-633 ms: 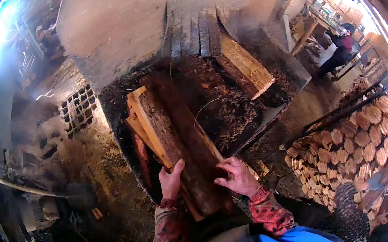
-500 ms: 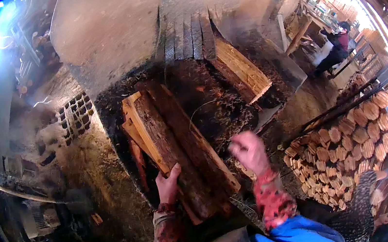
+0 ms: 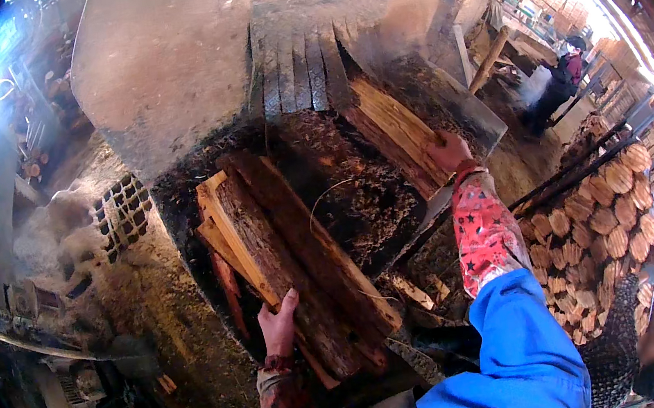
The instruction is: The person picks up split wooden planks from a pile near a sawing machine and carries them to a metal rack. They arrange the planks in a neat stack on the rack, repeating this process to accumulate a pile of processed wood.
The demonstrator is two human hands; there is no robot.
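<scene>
Several bark-covered wood slabs (image 3: pixel 269 265) lie side by side on the machine's dark, debris-strewn bed, angled toward me. At their left edge my left hand (image 3: pixel 279 326) grips the nearest slab, thumb on top of the bark and fingers out of sight beneath. My right arm stretches forward to the right, where my right hand (image 3: pixel 449 153) is closed round the near end of a sawn piece of wood (image 3: pixel 393 125). That piece's far end sits by the hanging dark strip curtain (image 3: pixel 300 71) of the machine's tan housing (image 3: pixel 168 60).
A stack of cut wood ends (image 3: pixel 594 226) stands at the right behind dark metal bars. Further back a person (image 3: pixel 559 87) in dark clothing is at work. A black grid (image 3: pixel 122 217) lies on the sawdust-covered floor at left. Small wood scraps (image 3: pixel 413 292) lie near the bed's edge.
My right hand has reached forward and right from beside the slabs and taken hold of the sawn piece's near end. My left hand stays on the slabs.
</scene>
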